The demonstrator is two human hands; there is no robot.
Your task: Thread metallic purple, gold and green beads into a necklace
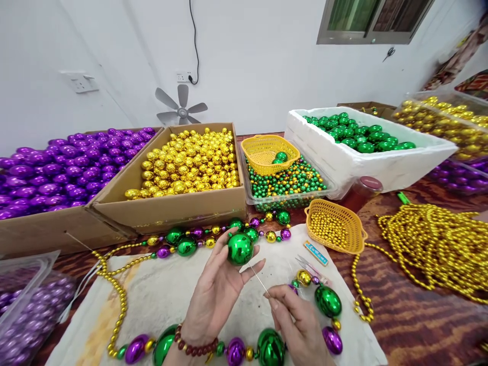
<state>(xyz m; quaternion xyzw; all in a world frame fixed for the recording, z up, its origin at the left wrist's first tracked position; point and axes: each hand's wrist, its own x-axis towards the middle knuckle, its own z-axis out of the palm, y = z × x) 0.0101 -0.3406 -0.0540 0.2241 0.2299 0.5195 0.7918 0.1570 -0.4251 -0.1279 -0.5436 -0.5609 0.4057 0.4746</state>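
Observation:
My left hand [217,284] is closed around a large shiny green bead [240,249], thumb and fingers at its sides. In a pinch, my right hand [292,317] grips a thin needle [259,278] whose far end meets the underside of that bead. Whether the needle passes into the bead's hole I cannot tell. Below and around my hands lies a strand of green, purple and gold beads, with a large green bead [271,347] and a purple bead [333,340] among them. Another mixed strand [186,246] runs along the back of the white cloth [152,295].
Behind stand a box of gold beads [190,162], a purple bead pile [68,162] and a foam box [381,162] of green beads. Scissors [305,264], a yellow basket [335,246], a dark red jar [362,193] and heaped gold bead chains [434,244] are to the right.

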